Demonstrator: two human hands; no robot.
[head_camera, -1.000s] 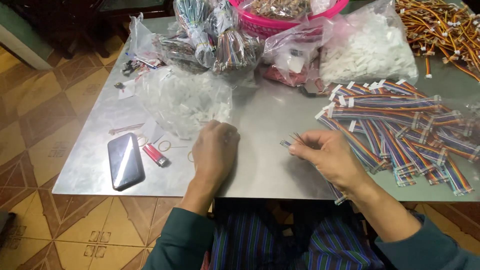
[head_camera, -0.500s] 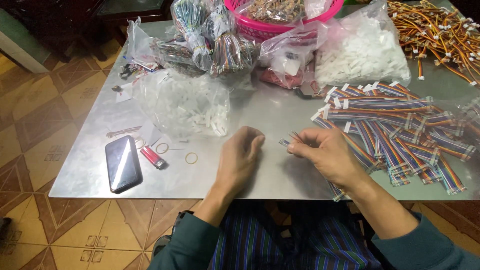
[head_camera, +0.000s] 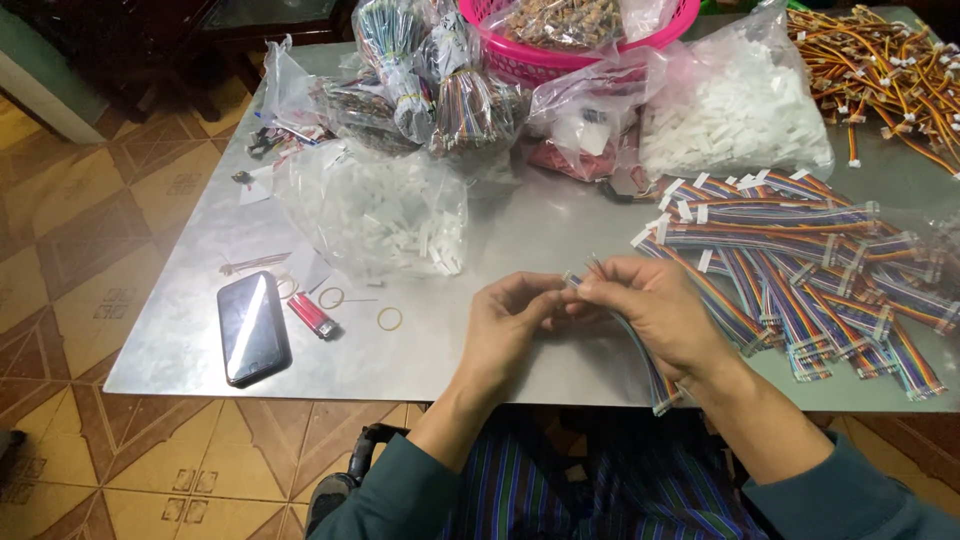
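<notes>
My right hand (head_camera: 655, 312) pinches a rainbow ribbon cable (head_camera: 648, 372) near its bare-wire end, which points left; the rest runs under my palm to the table's front edge. My left hand (head_camera: 512, 322) has its fingertips pinched together right at that wire end, touching it. Whatever small part sits between those fingertips is hidden. Both hands hover just above the steel table (head_camera: 540, 225). A clear bag of small white connectors (head_camera: 385, 215) lies to the left of my left hand.
A pile of ribbon cables (head_camera: 790, 250) lies at the right. Behind stand another bag of white connectors (head_camera: 735, 110), a pink basket (head_camera: 560, 55), cable bundles in bags (head_camera: 470, 100) and orange wires (head_camera: 890, 60). A phone (head_camera: 253, 327), red lighter (head_camera: 313, 315) and rubber band (head_camera: 389, 318) lie at the front left.
My left hand has come away from the connector bag and moved right to meet the cable end. My right hand stayed in place with the cable.
</notes>
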